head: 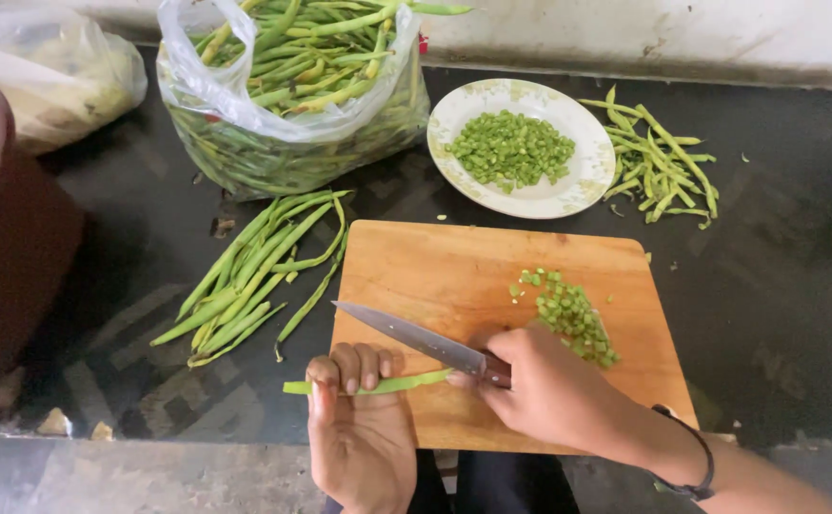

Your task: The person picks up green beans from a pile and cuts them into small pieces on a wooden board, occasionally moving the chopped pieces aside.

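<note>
Left hand pinches green bean on cutting board; right hand grips knife; chopped pieces beside.

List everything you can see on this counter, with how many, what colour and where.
Cutting board: one, wooden, centre of the dark counter.
Knife: one, steel blade, in the right hand, over the board.
Bean pod: one, green, held at the board's front edge.
Chopped bean pieces: a small pile, green, on the board's right side.
Plate: one, pale, behind the board, holding chopped beans.
Loose pods: a bunch, green, left of the board.
Trimmings: a heap, green, right of the plate.
Plastic bag: one, clear, full of beans, rear left.
Second bag: one, pale, far left.
Container: one, maroon, left edge.
Left hand: pinning the pod.
Right hand: gripping the knife.
</note>
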